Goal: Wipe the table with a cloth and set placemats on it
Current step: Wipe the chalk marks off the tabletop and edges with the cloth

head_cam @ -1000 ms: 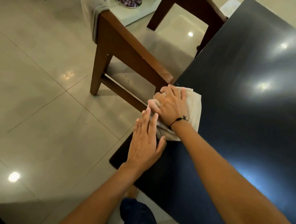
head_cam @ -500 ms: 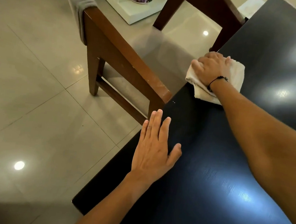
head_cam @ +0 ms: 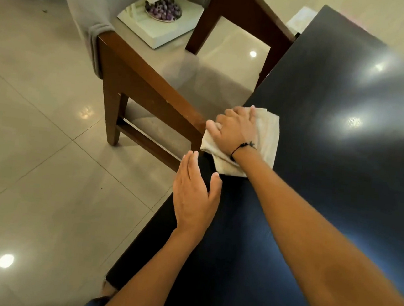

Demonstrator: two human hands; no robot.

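Head camera view, nearest first: two bare forearms rise from the bottom edge of the frame toward its centre. The left hand (head_cam: pixel 195 192) lies just below centre, palm down, fingers straight and together, thumb spread to the right; it rests flat at the left edge of the dark table (head_cam: pixel 331 166), fingertips pointing up-frame, holding nothing. Just above it, the right arm crosses from the lower right corner diagonally up-left. The right hand (head_cam: pixel 236 129) sits at the frame's centre, a black bracelet (head_cam: pixel 242 147) on its wrist, fingers bent over the white cloth (head_cam: pixel 268 137) and pressing it onto the tabletop at the table's left edge. The cloth is a crumpled, folded pad; its long axis runs roughly from lower left to upper right, and its lower corner nearly meets the left thumb. Beyond, upper left of centre, stands a wooden chair (head_cam: pixel 138 81) with grey upholstery, on a glossy tiled floor (head_cam: pixel 33 160). Farther, near the top, a plate of purple fruit (head_cam: pixel 163 10) rests on a white stand (head_cam: pixel 163 34).
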